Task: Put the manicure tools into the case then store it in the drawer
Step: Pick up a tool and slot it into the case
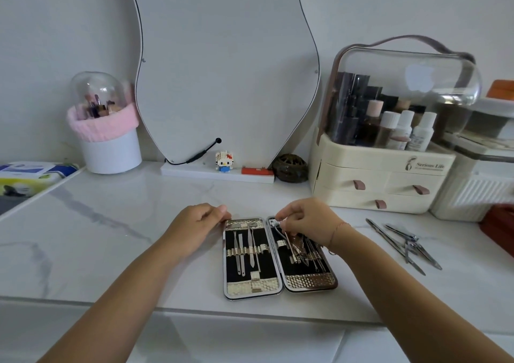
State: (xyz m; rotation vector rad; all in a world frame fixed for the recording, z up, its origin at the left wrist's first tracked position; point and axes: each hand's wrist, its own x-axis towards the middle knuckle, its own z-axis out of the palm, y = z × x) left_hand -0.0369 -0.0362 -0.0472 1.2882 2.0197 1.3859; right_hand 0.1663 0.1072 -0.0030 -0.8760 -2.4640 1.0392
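An open manicure case [251,287] lies flat on the white marble counter, black inside with a gold rim. Several thin steel tools sit under the straps of both halves. My left hand [194,223] rests at the case's far left corner, fingers curled against its edge. My right hand [304,220] is over the top of the right half, fingertips pinched on a slim curved steel tool [281,233] there. Several loose steel tools [406,244] lie on the counter to the right of the case.
A cream cosmetics organiser [381,173] with three small drawers and a clear domed lid stands at the back right. A curvy mirror [222,65] leans on the wall behind. A brush holder [107,137] stands back left. A dark red object [499,229] lies far right.
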